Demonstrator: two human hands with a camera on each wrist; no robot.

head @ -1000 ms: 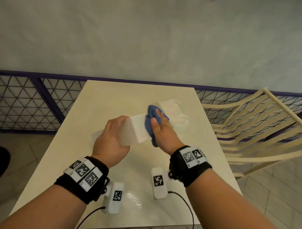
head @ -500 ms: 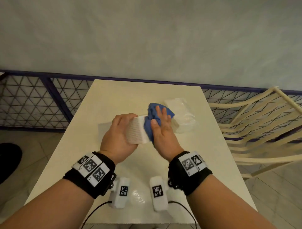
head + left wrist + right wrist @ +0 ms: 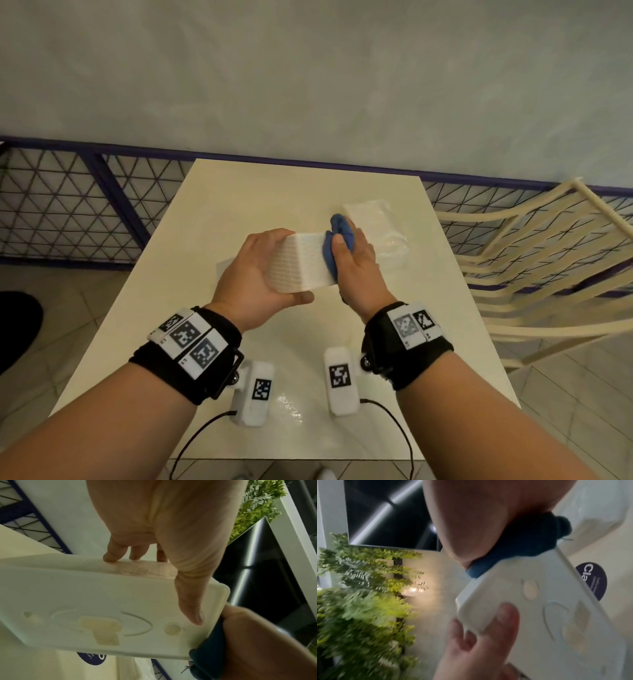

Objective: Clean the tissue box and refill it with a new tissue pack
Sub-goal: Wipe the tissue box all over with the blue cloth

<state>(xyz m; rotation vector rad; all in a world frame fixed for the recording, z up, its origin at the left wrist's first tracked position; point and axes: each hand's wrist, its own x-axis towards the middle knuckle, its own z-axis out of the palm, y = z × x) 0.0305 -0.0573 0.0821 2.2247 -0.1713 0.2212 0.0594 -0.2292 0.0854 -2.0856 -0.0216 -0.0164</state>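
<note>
Little can be read. In the right wrist view, a round dark-blue sticker (image 3: 592, 580) at the right edge of the frame, lying on the cream worktop (image 3: 597, 555), bears the white letters "Cla"; the rest is cut off by the white tissue box (image 3: 539, 622), and the small print beside it is too fine to read. The left wrist view shows the same sticker (image 3: 91, 658) at the lower middle, its lettering illegible. The wristbands (image 3: 186, 337) carry black-and-white square marker codes, with no readable words.
</note>
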